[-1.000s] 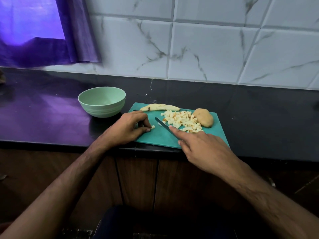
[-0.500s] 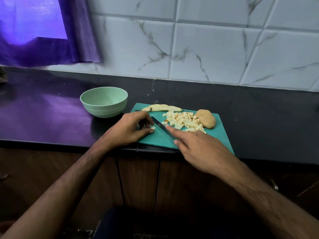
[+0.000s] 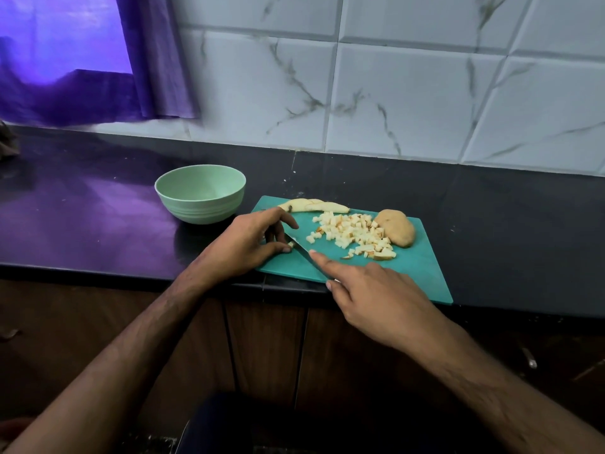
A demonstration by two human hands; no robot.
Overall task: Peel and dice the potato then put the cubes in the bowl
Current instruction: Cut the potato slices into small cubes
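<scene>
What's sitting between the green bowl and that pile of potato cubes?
In the head view, the left hand lies between the bowl and the cubes, resting on the board's left end by the knife.

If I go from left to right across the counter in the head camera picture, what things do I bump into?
Green bowl → left hand pinching a small potato piece → pile of potato cubes → brown potato, the last three on the teal cutting board.
</scene>
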